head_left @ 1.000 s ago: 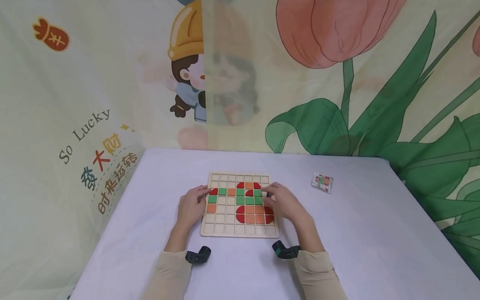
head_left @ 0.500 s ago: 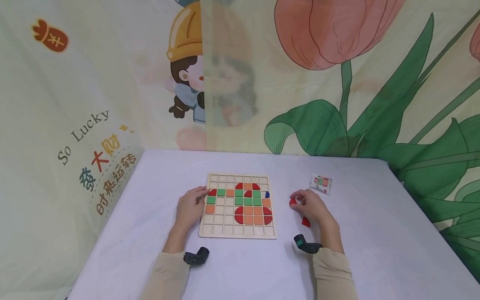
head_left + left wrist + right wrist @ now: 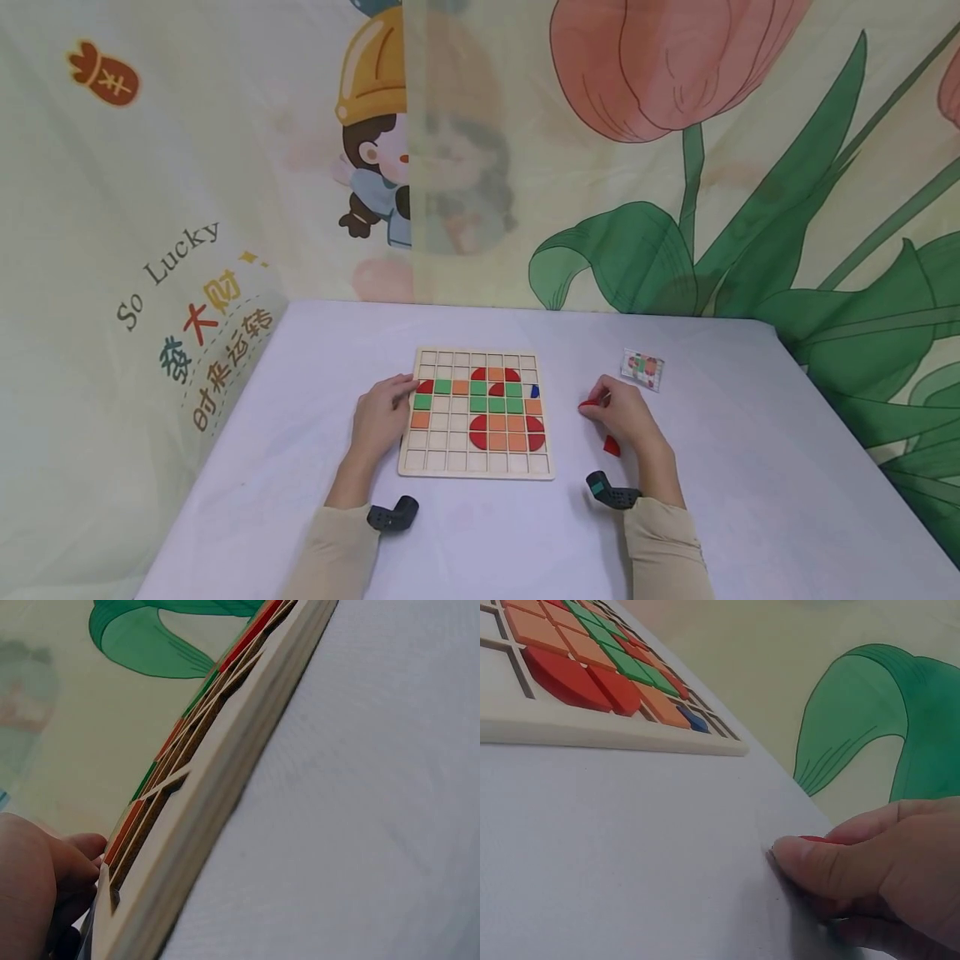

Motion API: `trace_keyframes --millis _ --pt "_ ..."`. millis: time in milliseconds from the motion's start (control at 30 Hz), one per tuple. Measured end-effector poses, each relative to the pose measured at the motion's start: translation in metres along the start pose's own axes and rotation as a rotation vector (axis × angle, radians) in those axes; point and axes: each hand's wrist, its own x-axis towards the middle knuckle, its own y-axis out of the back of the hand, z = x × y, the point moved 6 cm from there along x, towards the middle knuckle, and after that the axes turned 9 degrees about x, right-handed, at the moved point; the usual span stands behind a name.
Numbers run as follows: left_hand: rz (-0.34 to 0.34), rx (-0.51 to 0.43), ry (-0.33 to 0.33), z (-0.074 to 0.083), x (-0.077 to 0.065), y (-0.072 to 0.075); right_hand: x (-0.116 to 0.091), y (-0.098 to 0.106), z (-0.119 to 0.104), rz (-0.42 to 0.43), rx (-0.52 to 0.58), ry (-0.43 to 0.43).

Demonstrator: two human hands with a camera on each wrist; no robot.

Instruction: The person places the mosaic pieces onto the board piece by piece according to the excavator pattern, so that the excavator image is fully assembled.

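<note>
A square wooden grid board (image 3: 435,459) holds green, orange and red tiles in its cells. In its right column sit a small blue piece (image 3: 535,391) and an orange tile (image 3: 533,407). At the board's left edge, my left hand (image 3: 380,414) grips the rim, its fingertips close to a red tile (image 3: 425,387). To the right of the board, my right hand (image 3: 624,408) pinches a red tile (image 3: 587,403) between thumb and fingers, low over the table; in the right wrist view only a sliver of it shows. Another red tile (image 3: 612,446) lies beneath that hand's wrist side.
A small packet (image 3: 642,369) printed with a coloured pattern lies at the back right of the white table (image 3: 480,533). Black wrist cameras (image 3: 394,513) are strapped at both sleeves. Printed curtains (image 3: 615,167) hang behind the table.
My right hand left the board's right edge, where the blue piece and orange tile now show, moved right and took up a red tile, tilting it. The left hand stayed put.
</note>
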Motion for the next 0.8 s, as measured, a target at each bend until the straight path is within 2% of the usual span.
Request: trace_keyframes --millis 133,267,433,567,667,800 --pt "-0.002 -0.001 -0.002 0.001 0.000 0.002 -0.001 -0.004 -0.017 0.043 0.007 0.058" --pt "-0.006 -0.011 0.002 0.001 0.000 0.003 -0.007 -0.018 -0.053 0.041 0.034 0.161" --pt "-0.002 0.001 -0.020 0.001 0.003 0.003 -0.027 -0.062 -0.113 -0.021 0.050 0.352" --pt "0.007 0.012 -0.035 0.000 0.004 0.004 -0.055 -0.108 -0.159 -0.152 0.032 0.586" --pt "-0.003 0.008 -0.029 -0.002 0.003 0.003 -0.072 -0.133 -0.176 -0.184 -0.014 0.714" --pt "-0.014 0.019 -0.031 -0.003 0.003 0.001 -0.080 -0.148 -0.180 -0.111 -0.105 0.774"
